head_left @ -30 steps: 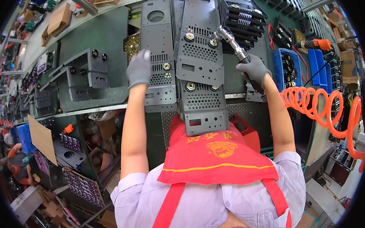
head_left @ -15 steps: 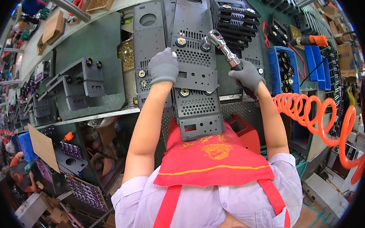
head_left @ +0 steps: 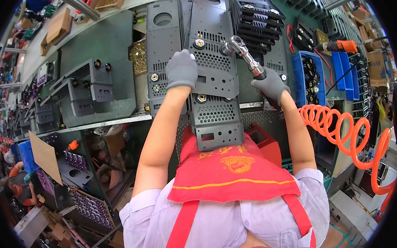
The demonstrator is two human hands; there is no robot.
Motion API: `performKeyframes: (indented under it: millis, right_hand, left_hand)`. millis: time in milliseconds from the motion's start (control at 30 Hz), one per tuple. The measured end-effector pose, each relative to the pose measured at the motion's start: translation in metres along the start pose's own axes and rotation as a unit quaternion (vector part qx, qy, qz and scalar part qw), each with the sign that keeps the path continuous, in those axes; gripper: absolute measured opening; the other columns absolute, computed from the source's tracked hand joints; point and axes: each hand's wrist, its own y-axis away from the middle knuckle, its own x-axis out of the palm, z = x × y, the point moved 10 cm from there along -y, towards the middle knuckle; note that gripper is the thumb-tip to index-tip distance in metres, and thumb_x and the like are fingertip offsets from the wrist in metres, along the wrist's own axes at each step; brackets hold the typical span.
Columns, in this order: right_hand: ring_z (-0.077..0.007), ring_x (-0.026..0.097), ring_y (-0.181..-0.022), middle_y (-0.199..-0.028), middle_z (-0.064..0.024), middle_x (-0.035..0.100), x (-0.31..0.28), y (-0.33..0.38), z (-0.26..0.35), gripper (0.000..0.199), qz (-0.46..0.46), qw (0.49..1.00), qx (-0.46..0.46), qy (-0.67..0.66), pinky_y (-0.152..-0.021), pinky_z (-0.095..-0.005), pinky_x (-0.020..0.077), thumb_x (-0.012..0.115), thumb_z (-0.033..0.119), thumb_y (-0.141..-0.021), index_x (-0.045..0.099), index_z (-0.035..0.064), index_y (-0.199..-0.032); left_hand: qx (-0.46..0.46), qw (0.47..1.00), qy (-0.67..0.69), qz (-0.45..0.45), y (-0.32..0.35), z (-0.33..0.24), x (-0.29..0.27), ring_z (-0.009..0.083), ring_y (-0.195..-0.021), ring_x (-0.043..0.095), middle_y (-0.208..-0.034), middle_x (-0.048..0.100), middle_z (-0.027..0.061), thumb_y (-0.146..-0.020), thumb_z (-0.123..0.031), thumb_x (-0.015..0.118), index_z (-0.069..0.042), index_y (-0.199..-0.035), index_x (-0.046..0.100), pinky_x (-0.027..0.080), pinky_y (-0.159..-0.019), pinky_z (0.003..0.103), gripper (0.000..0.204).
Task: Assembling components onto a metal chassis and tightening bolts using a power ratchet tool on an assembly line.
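Perforated dark grey metal panel [head_left: 214,79], long and narrow, lying lengthwise on the green workbench [head_left: 102,53] with its near end overhanging the bench edge above the red apron [head_left: 229,171]; brass-coloured fittings [head_left: 199,43] set along its upper face. Left hand [head_left: 181,70], grey-gloved, laid flat on the panel's left edge, fingers together and pressing down, nothing pinched. Right hand [head_left: 271,86], grey-gloved, closed in a fist round the handle of a silver pneumatic ratchet tool [head_left: 244,55]; tool angled up and to the left, its head touching the panel's right edge near a fitting. Orange coiled air hose [head_left: 340,135] running from below the right wrist out to the right. Second grey panel [head_left: 164,41] just beside the first, on its left, partly under the left hand. Stack of black finned parts [head_left: 258,19] at the far right of the bench. Blue bins [head_left: 309,75] holding small dark parts, right of the tool. Tray of brass screws [head_left: 138,55] left of the second panel. Grey brackets [head_left: 84,84] well to the left
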Motion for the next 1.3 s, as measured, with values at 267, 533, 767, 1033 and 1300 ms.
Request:
performKeyframes:
  millis: [267, 533, 767, 1033, 1300]
  right_hand:
    - [-0.0149, 0.058, -0.053, -0.065, -0.0053, 0.059, 0.007, -0.016, -0.013, 0.031, 0.021, 1.0, 0.022, -0.009, -0.051, -0.0306, 0.0474, 0.07, 0.022, -0.072, 0.057, 0.0026, -0.092]
    - [-0.0159, 0.059, -0.055, -0.066, -0.007, 0.061, 0.013, -0.008, -0.01, 0.032, 0.016, 0.999, 0.039, -0.001, -0.053, -0.0313, 0.0484, 0.07, 0.026, -0.071, 0.057, 0.0021, -0.089]
    - [-0.0136, 0.057, -0.052, -0.064, -0.0049, 0.059, 0.011, -0.002, -0.003, 0.028, 0.004, 0.999, 0.036, -0.009, -0.049, -0.0291, 0.0471, 0.069, 0.023, -0.073, 0.056, 0.0035, -0.088]
    - [-0.013, 0.056, -0.051, -0.067, -0.004, 0.058, 0.014, -0.007, -0.012, 0.028, 0.017, 0.998, 0.054, 0.013, -0.048, -0.0276, 0.0462, 0.069, 0.022, -0.074, 0.055, 0.0036, -0.09]
    - [-0.011, 0.051, -0.049, -0.064, -0.0023, 0.055, 0.002, -0.003, 0.034, 0.033, 0.077, 0.997, -0.012, -0.026, -0.045, -0.0276, 0.042, 0.072, 0.021, -0.074, 0.055, 0.003, -0.095]
  left_hand:
    - [-0.048, 0.995, 0.002, 0.086, -0.003, -0.003, 0.003, 0.0353, -0.084, 0.067, -0.089, 0.066, 0.0181, -0.091, -0.024, 0.052, -0.005, -0.093, 0.062, 0.055, -0.073, 0.044, 0.022]
    - [-0.082, 0.995, 0.014, 0.049, 0.006, 0.004, 0.006, 0.0362, -0.086, 0.067, -0.1, 0.062, 0.0178, -0.09, -0.023, 0.056, -0.005, -0.102, 0.056, 0.056, -0.073, 0.043, 0.021]
    - [-0.107, 0.992, 0.014, 0.067, 0.007, 0.004, 0.008, 0.0378, -0.089, 0.066, -0.105, 0.06, 0.0188, -0.095, -0.028, 0.048, -0.005, -0.108, 0.056, 0.054, -0.078, 0.045, 0.028]
    - [-0.111, 0.992, 0.015, 0.06, 0.003, 0.008, 0.016, 0.0361, -0.088, 0.067, -0.105, 0.06, 0.0168, -0.09, -0.023, 0.056, -0.005, -0.108, 0.054, 0.056, -0.075, 0.044, 0.026]
    - [-0.103, 0.99, 0.045, 0.084, -0.004, 0.019, 0.01, 0.0387, -0.096, 0.063, -0.11, 0.061, 0.02, -0.094, -0.027, 0.049, -0.004, -0.108, 0.057, 0.051, -0.083, 0.046, 0.028]
